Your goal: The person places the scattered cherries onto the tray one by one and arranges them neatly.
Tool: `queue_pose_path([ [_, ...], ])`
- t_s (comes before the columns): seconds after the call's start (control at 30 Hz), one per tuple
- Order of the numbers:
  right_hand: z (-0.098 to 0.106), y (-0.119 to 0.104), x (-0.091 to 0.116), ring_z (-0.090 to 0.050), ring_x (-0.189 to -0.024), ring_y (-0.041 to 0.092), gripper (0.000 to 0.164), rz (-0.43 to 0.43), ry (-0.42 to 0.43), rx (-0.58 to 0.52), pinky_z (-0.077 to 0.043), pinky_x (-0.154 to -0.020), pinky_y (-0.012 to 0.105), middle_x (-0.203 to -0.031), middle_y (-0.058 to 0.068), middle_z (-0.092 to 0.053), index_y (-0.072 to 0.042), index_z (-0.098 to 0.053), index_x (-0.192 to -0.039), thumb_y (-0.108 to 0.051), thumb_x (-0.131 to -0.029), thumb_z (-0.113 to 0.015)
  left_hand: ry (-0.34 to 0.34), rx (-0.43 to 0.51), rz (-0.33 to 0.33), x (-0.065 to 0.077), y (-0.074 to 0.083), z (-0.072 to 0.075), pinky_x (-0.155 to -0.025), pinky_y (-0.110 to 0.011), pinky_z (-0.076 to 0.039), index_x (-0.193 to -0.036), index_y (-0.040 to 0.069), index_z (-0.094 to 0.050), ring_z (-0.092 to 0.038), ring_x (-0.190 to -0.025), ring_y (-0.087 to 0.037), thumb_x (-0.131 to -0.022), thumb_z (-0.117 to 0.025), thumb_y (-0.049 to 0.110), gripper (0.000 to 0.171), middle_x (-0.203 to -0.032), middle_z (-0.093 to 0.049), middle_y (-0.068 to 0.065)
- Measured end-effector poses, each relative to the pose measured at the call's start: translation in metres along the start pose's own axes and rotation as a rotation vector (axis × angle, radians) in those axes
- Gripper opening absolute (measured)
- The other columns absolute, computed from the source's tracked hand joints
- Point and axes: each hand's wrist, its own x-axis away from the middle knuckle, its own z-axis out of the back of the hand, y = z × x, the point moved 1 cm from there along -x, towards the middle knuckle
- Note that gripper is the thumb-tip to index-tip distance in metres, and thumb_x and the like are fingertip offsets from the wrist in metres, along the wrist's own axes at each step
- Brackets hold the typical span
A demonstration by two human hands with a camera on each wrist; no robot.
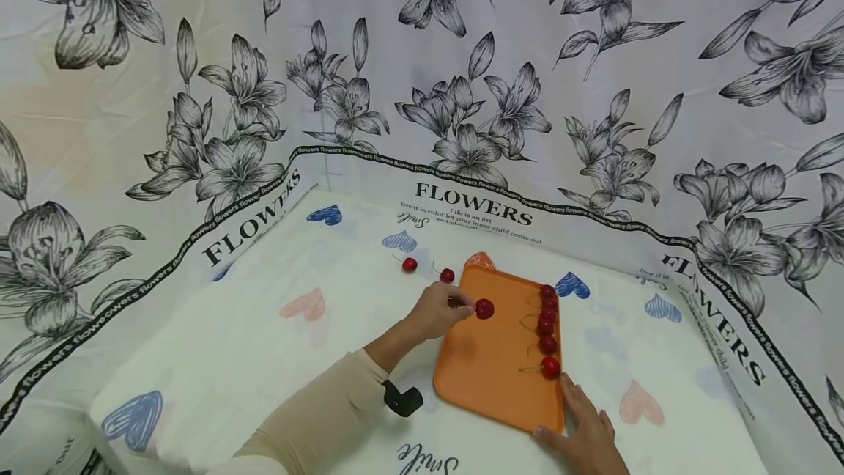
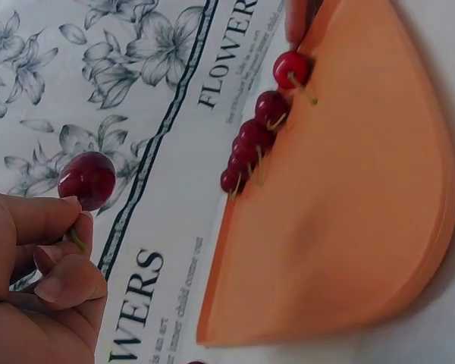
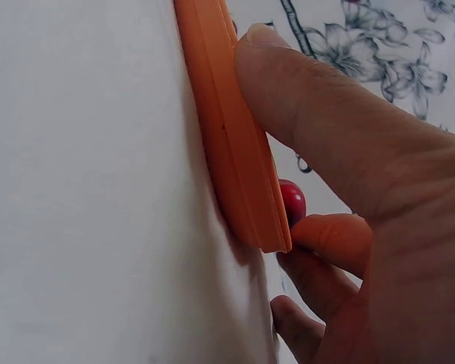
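My left hand (image 1: 438,311) pinches a dark red cherry (image 2: 88,180) by its green stem between thumb and fingers. In the head view that cherry appears over the left part of the orange tray (image 1: 488,365). Several cherries (image 1: 546,326) lie in a row along the tray's right edge, stems pointing left. At the tray's near right corner is my right hand (image 1: 585,427). Its thumb (image 3: 288,83) touches the near rim, and its index finger (image 3: 334,239) rests at the right side, close to the nearest cherry of the row (image 1: 550,367).
Two loose cherries, one farther left (image 1: 409,264) and one close to the tray (image 1: 447,275), lie on the cloth past my left hand. The white cloth (image 1: 231,365) carries printed hearts. Flower-printed curtains (image 1: 422,57) stand around the table.
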Motion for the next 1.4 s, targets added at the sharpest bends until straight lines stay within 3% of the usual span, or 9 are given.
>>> queue_pose_path([
  [0.2, 0.001, -0.003, -0.002, -0.012, -0.137, 0.05, 0.12, 0.001, -0.009, 0.002, 0.003, -0.1, 0.07, -0.15, 0.029, -0.022, 0.004, -0.017, -0.15, -0.065, -0.069, -0.074, -0.076, 0.038, 0.019, 0.001, 0.004, -0.03, -0.066, -0.023, -0.05, -0.086, 0.009, -0.073, -0.056, -0.073, -0.011, -0.09, -0.069, 0.007, 0.006, -0.081, -0.063, 0.006],
  [0.3, 0.001, -0.002, -0.003, -0.013, -0.136, 0.05, 0.12, 0.001, -0.012, 0.009, 0.003, -0.1, 0.07, -0.15, 0.03, -0.022, 0.004, -0.017, -0.15, -0.065, -0.07, -0.073, -0.132, 0.017, -0.009, 0.001, 0.006, -0.048, -0.062, -0.021, -0.048, -0.084, 0.009, -0.072, -0.054, -0.069, -0.008, -0.089, -0.069, 0.007, 0.006, -0.077, -0.062, 0.008],
  [0.43, 0.001, -0.002, -0.002, -0.012, -0.136, 0.05, 0.122, -0.023, -0.024, 0.008, 0.003, -0.099, 0.071, -0.149, 0.03, -0.022, 0.004, -0.016, -0.15, -0.066, -0.069, -0.073, -0.186, -0.037, 0.006, 0.001, 0.006, -0.074, -0.059, -0.02, -0.046, -0.08, 0.011, -0.072, -0.051, -0.066, -0.007, -0.089, -0.07, 0.009, 0.009, -0.073, -0.06, 0.009],
  [0.73, 0.004, -0.001, -0.001, -0.012, -0.136, 0.05, 0.123, -0.008, -0.034, -0.009, 0.004, -0.098, 0.071, -0.15, 0.029, -0.02, 0.003, -0.015, -0.15, -0.065, -0.068, -0.074, -0.221, -0.117, 0.073, -0.002, 0.005, -0.117, -0.061, -0.017, -0.045, -0.075, 0.013, -0.072, -0.05, -0.066, -0.005, -0.086, -0.073, 0.009, 0.011, -0.069, -0.059, 0.011],
  [1.07, 0.003, -0.002, -0.002, -0.012, -0.136, 0.052, 0.12, -0.013, -0.05, -0.021, 0.004, -0.098, 0.071, -0.15, 0.03, -0.018, 0.004, -0.015, -0.15, -0.063, -0.071, -0.074, -0.265, -0.294, 0.004, -0.003, -0.004, -0.141, -0.061, -0.014, -0.04, -0.073, 0.017, -0.07, -0.047, -0.068, -0.001, -0.086, -0.073, 0.011, 0.015, -0.068, -0.055, 0.015],
  [1.4, 0.003, 0.0, -0.003, -0.012, -0.136, 0.052, 0.12, 0.0, -0.057, -0.035, 0.004, -0.098, 0.071, -0.15, 0.032, -0.018, 0.004, -0.012, -0.151, -0.061, -0.071, -0.075, -0.237, -0.311, 0.045, -0.005, -0.007, -0.151, -0.061, -0.013, -0.041, -0.079, 0.019, -0.072, -0.048, -0.068, 0.0, -0.088, -0.072, 0.014, 0.011, -0.07, -0.056, 0.016],
])
